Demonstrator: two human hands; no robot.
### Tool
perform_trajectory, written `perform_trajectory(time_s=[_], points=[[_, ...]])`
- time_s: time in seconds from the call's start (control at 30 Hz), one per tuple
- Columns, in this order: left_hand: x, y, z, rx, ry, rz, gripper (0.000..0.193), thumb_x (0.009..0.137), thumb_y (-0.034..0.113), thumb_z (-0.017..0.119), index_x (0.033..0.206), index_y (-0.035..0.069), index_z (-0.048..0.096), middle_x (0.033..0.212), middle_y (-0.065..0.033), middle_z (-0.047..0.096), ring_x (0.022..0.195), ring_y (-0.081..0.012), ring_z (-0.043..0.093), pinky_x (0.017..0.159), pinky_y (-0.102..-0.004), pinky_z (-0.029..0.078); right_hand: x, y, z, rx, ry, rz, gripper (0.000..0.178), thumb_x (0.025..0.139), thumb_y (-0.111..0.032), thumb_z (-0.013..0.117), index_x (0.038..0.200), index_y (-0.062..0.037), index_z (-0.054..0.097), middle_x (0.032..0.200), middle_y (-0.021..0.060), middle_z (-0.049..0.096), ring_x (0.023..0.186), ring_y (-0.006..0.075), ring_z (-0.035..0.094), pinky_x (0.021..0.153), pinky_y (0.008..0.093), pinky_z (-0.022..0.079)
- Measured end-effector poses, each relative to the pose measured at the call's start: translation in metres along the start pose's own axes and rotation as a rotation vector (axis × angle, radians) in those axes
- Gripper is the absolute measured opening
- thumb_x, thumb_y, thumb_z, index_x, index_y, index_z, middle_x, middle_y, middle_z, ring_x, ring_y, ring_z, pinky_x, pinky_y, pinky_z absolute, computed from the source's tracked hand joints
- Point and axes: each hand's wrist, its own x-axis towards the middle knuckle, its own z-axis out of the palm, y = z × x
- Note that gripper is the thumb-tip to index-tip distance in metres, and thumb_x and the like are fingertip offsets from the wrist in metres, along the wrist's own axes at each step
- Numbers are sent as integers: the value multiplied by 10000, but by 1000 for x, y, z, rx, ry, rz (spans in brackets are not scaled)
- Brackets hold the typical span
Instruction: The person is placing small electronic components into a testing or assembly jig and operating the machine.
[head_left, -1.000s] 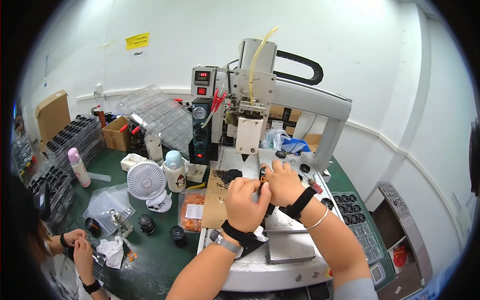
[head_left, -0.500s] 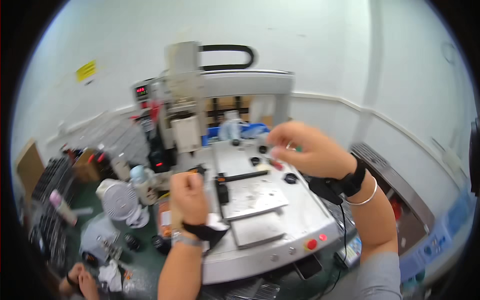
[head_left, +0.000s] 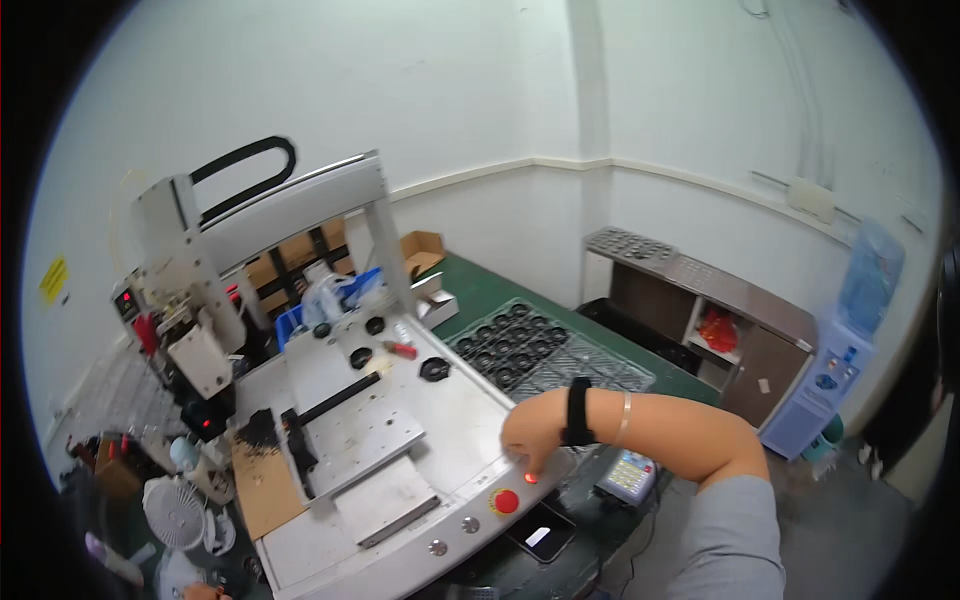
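My right hand [head_left: 532,428] reaches in from the right over the front right corner of a white benchtop gantry machine [head_left: 335,570]. One finger points down onto a lit red button [head_left: 531,478]; the other fingers look curled in, with nothing seen in them. Beside it on the front panel are a red emergency stop knob [head_left: 505,501] and two silver buttons [head_left: 470,524]. On the machine bed lies a metal fixture plate [head_left: 380,440] with a black bar [head_left: 340,396] across it. My left hand is out of view.
Black round parts [head_left: 435,369] and a red-handled tool [head_left: 400,349] lie on the bed. Trays of black parts [head_left: 510,340] stand right of it. A keypad controller [head_left: 630,476] and a phone [head_left: 541,530] sit near the front. A small white fan [head_left: 175,510] is at left.
The view has swung to the right. My right hand has come down from above the bed to the front panel button, which now glows. My left hand has left the view.
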Motion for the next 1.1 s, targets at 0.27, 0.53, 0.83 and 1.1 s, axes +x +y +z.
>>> perform_trajectory(time_s=[0.27, 0.53, 0.83, 1.1], points=[[-121, -70, 1, 613, -434, -291, 199, 755, 217, 609, 809, 26, 606, 825, -170, 568, 768, -361, 536, 684, -427, 432, -1, -17, -46, -97, -70, 41, 428, 695, -474, 637, 768, -53, 623, 722, 149, 617, 702, 326, 592, 621, 384, 464], [-89, -56, 15, 324, -427, -244, 296, 673, 309, 690, 759, 35, 615, 750, -129, 580, 754, -315, 562, 669, -387, 439, 104, 39, -64, -78, 662, 334, 467, 649, -382, 653, 805, 55, 601, 769, 259, 597, 793, 360, 591, 722, 402, 468], [76, 57, 14, -1018, -909, 750, 344, 821, 246, 617, 1047, -7, 558, 1044, -136, 561, 972, -286, 529, 834, -372, 414, 110, -16, -129, 1038, 854, -44, 407, 802, -204, 615, 1081, 69, 499, 802, 109, 569, 698, 130, 531, 618, 268, 466], [120, 81, 183, -1279, -1067, 162, 220, 875, 245, 556, 966, 45, 554, 798, 22, 542, 667, -51, 482, 600, -205, 412, 206, -13, -81, 1964, 433, -495, 215, 867, -280, 552, 794, -79, 525, 687, 32, 532, 612, 180, 549, 595, 289, 481]])
